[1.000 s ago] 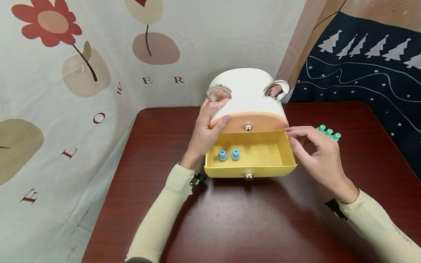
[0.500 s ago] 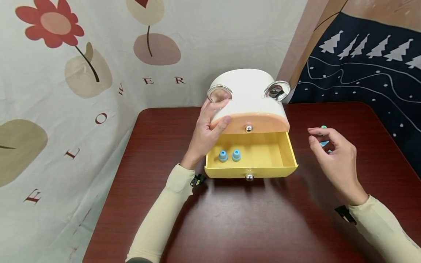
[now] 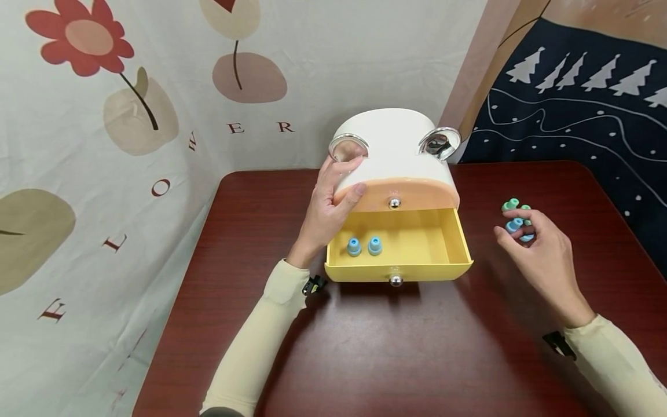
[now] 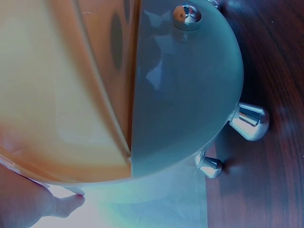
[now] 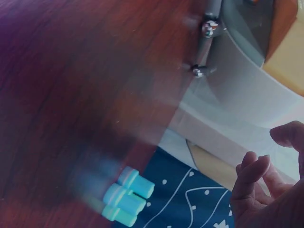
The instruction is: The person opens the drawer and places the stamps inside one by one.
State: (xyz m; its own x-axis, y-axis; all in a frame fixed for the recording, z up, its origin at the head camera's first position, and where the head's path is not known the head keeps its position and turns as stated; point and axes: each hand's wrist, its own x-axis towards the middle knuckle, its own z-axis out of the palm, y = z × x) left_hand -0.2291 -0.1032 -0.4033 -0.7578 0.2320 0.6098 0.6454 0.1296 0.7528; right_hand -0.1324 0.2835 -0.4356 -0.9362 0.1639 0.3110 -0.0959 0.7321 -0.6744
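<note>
My left hand (image 3: 325, 211) grips the left side of a small white tabletop drawer cabinet (image 3: 398, 136), its thumb on the peach upper drawer front (image 3: 417, 194). The yellow lower drawer (image 3: 432, 272) is pulled out. Inside it, towards the left, stand two small blue stepped caps (image 3: 374, 247) with a hole on top. Over on the right, my right hand (image 3: 547, 263) hovers with thumb and fingers apart, nothing between them. Under its fingers are more blue caps (image 3: 514, 225), partly hidden, beside green caps (image 3: 510, 204). The right wrist view shows a row of these caps (image 5: 135, 183).
Two silver-rimmed rings (image 3: 440, 143) stick up from the cabinet. Round metal knobs (image 3: 396, 280) sit on the drawer fronts, and metal feet (image 4: 249, 121) hold the cabinet off the dark red table (image 3: 365, 347). A printed cloth (image 3: 312, 58) hangs behind the table.
My right hand has moved right, from the edge of the yellow drawer to the caps on the table. The left hand keeps its hold on the cabinet.
</note>
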